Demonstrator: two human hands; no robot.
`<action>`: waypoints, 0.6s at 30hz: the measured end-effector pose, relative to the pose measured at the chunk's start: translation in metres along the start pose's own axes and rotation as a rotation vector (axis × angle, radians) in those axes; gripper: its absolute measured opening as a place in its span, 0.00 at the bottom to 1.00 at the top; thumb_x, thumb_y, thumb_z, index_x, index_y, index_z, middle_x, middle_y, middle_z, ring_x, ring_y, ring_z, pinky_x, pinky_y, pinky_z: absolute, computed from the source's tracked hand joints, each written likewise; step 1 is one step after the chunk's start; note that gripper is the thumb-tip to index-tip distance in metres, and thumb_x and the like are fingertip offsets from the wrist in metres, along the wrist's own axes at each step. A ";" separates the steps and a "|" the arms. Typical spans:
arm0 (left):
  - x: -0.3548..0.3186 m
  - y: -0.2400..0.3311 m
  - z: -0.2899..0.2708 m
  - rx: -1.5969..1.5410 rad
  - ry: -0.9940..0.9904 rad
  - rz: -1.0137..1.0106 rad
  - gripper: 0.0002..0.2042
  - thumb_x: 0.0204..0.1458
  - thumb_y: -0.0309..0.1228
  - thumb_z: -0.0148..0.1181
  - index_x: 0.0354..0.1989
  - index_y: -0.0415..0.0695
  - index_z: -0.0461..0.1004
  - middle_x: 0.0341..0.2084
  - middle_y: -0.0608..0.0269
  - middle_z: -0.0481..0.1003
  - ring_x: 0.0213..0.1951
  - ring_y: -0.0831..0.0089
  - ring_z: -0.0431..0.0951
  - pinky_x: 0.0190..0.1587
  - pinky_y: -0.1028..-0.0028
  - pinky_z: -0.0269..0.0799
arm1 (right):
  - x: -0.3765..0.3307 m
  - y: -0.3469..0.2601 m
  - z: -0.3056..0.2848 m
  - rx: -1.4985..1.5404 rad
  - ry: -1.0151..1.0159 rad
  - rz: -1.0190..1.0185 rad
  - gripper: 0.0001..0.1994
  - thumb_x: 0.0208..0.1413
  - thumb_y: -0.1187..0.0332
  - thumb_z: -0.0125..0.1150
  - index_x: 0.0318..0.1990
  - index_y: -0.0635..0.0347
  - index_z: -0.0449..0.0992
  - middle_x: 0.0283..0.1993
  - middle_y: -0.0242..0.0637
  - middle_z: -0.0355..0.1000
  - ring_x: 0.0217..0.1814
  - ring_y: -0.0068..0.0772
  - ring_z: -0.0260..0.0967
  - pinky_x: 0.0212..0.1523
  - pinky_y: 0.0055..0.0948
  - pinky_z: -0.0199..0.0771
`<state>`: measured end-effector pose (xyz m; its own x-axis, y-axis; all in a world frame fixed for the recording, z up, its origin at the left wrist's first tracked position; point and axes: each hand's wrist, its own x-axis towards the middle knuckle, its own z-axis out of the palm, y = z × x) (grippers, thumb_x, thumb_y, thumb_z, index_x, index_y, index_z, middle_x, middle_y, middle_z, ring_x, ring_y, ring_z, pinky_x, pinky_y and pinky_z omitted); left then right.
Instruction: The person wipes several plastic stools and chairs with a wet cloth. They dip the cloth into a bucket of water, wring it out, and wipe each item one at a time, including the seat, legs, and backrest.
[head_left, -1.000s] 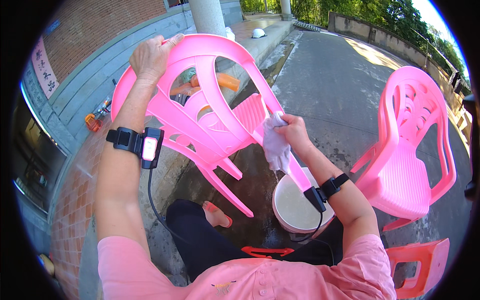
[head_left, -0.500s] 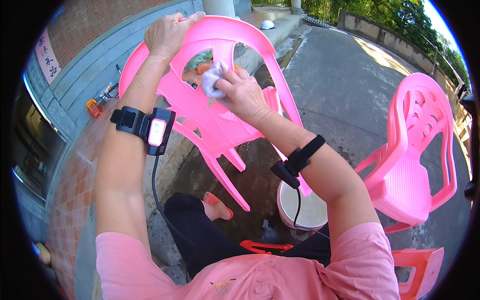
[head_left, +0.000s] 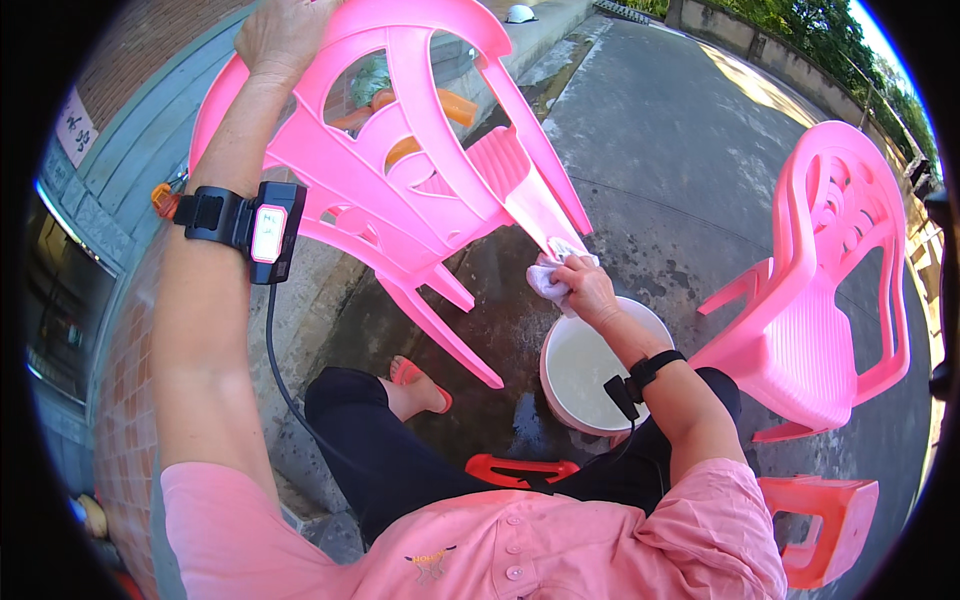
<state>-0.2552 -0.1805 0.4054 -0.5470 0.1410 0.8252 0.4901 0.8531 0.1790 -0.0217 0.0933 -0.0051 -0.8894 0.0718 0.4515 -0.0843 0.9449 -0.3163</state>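
Observation:
A pink plastic armchair (head_left: 335,175) is tilted in front of me, its legs off to the lower right. At the top left my left hand (head_left: 283,42) is closed on the upper rim of its backrest; some fingertips are cut off by the picture's edge. My right hand (head_left: 588,288) grips a pale, crumpled cloth (head_left: 546,284) and presses it against the end of one chair leg. Just below that hand stands a round white bucket (head_left: 551,383) with cloudy liquid inside.
A second pink armchair (head_left: 808,375) stands upright on the right. Near my right elbow is a red plastic stool (head_left: 840,530). Orange items (head_left: 455,107) lie behind the held chair. A white helmet (head_left: 520,14) rests on the far ledge. A stone step runs along the left.
My right hand has moved the cloth from the backrest down and right to a leg. The held chair has shifted left and upward in view, with my left hand still on its rim.

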 end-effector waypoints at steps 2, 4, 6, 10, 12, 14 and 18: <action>0.002 -0.001 0.003 0.110 0.085 0.153 0.33 0.49 0.69 0.52 0.38 0.50 0.84 0.29 0.53 0.82 0.37 0.56 0.82 0.35 0.58 0.73 | -0.025 0.016 0.010 0.028 -0.044 0.118 0.07 0.45 0.71 0.66 0.34 0.47 0.80 0.41 0.31 0.73 0.52 0.44 0.71 0.45 0.44 0.74; 0.006 -0.004 0.007 0.169 0.144 0.236 0.37 0.49 0.75 0.47 0.37 0.53 0.84 0.27 0.59 0.82 0.34 0.60 0.83 0.30 0.60 0.73 | -0.047 0.028 0.018 0.050 -0.049 0.206 0.08 0.44 0.72 0.66 0.33 0.48 0.82 0.39 0.35 0.75 0.48 0.45 0.74 0.43 0.41 0.75; 0.011 -0.008 0.011 0.184 0.169 0.241 0.36 0.49 0.75 0.47 0.36 0.53 0.84 0.28 0.57 0.82 0.35 0.58 0.83 0.31 0.59 0.73 | -0.066 0.039 0.022 0.114 -0.106 0.335 0.09 0.48 0.72 0.65 0.36 0.47 0.84 0.39 0.39 0.79 0.44 0.46 0.77 0.42 0.39 0.75; 0.015 -0.017 0.006 0.150 0.031 0.184 0.36 0.51 0.74 0.46 0.29 0.51 0.81 0.26 0.56 0.81 0.34 0.56 0.81 0.30 0.56 0.70 | -0.094 0.066 0.019 0.098 -0.620 0.559 0.14 0.42 0.71 0.71 0.40 0.48 0.85 0.36 0.39 0.80 0.41 0.44 0.78 0.42 0.39 0.75; 0.011 -0.020 0.001 0.116 0.012 0.196 0.35 0.52 0.73 0.46 0.25 0.49 0.78 0.23 0.55 0.79 0.33 0.55 0.80 0.31 0.55 0.69 | -0.102 0.081 0.020 -0.039 -0.914 0.435 0.16 0.38 0.71 0.74 0.40 0.49 0.85 0.36 0.37 0.81 0.41 0.42 0.79 0.41 0.39 0.75; 0.010 -0.023 -0.004 0.078 0.021 0.212 0.35 0.51 0.74 0.47 0.22 0.51 0.77 0.19 0.61 0.76 0.27 0.61 0.78 0.26 0.60 0.65 | -0.109 0.094 0.024 0.102 -1.072 0.328 0.16 0.35 0.74 0.75 0.37 0.50 0.86 0.36 0.36 0.82 0.40 0.38 0.80 0.40 0.39 0.76; 0.012 -0.033 -0.009 0.000 -0.019 0.197 0.34 0.50 0.73 0.49 0.22 0.51 0.76 0.18 0.63 0.74 0.26 0.61 0.75 0.28 0.60 0.65 | -0.129 0.102 0.032 0.339 -1.263 0.322 0.16 0.32 0.75 0.74 0.35 0.53 0.85 0.35 0.36 0.81 0.38 0.37 0.78 0.38 0.39 0.74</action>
<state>-0.2723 -0.2115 0.4141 -0.4537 0.3147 0.8337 0.5889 0.8081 0.0154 0.0696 0.1705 -0.1225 -0.6775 -0.2407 -0.6950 0.2625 0.8036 -0.5342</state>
